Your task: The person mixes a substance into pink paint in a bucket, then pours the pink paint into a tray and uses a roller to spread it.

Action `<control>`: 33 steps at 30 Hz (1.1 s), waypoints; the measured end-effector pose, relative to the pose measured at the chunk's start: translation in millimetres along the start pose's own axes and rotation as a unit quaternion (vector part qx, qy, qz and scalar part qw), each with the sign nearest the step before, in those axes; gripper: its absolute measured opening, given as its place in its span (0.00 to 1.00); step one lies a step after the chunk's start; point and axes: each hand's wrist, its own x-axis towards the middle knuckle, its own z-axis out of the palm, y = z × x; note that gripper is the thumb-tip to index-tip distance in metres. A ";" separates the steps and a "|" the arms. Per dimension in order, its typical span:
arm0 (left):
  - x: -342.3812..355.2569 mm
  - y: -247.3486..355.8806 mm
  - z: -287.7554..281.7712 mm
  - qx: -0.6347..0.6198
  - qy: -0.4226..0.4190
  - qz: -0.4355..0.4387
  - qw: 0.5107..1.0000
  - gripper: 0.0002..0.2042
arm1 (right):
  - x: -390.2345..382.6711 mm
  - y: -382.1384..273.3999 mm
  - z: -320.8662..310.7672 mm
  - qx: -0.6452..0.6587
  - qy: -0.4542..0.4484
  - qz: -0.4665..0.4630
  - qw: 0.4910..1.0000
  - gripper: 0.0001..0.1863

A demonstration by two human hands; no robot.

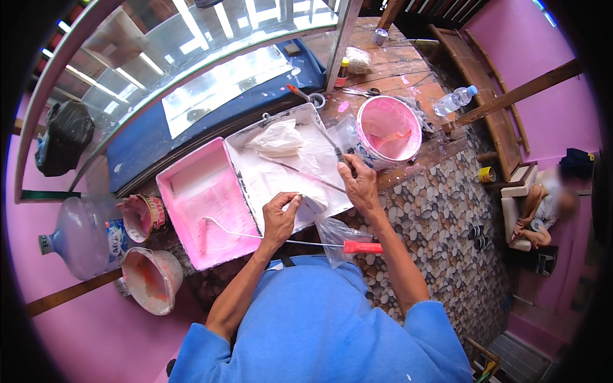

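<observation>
A white tray (242, 185) holds crumpled white sheets (274, 137) and a thin metal rod (300, 172). My left hand (281, 217) is closed in a pinch on a white sheet at the tray's lower part. Over the tray's right side, my right hand (357, 179) is closed round a dark-handled metal tool (331, 145), its far end angled up-left. A pink tray (191, 175) lies against the white one on the left, with a small roller (203, 236) inside. The roller's wire runs right to a red handle (362, 247) below my hands, beside a clear plastic bag (335, 230).
A pink paint bucket (389, 108), water bottle (454, 100) and scissors (367, 91) sit on the wooden table (421, 73). At left are a large jug (80, 236), paint can (137, 214) and stained bucket (150, 281). Behind stands a glass-sided frame (341, 45). Another person (536, 214) sits at right.
</observation>
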 end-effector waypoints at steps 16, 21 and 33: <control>-12.1 7.9 -7.2 0.014 0.038 -0.058 0.997 0.09 | 7.7 54.4 48.8 -0.188 -0.020 -0.071 0.979 0.20; -7.8 4.4 -4.7 -0.001 0.034 -0.046 0.998 0.10 | -21.7 23.0 41.4 0.034 -0.210 -0.141 0.967 0.22; -2.6 5.7 -28.7 0.012 0.015 -0.015 1.000 0.08 | -39.9 23.9 64.1 0.113 -0.178 -0.117 0.970 0.05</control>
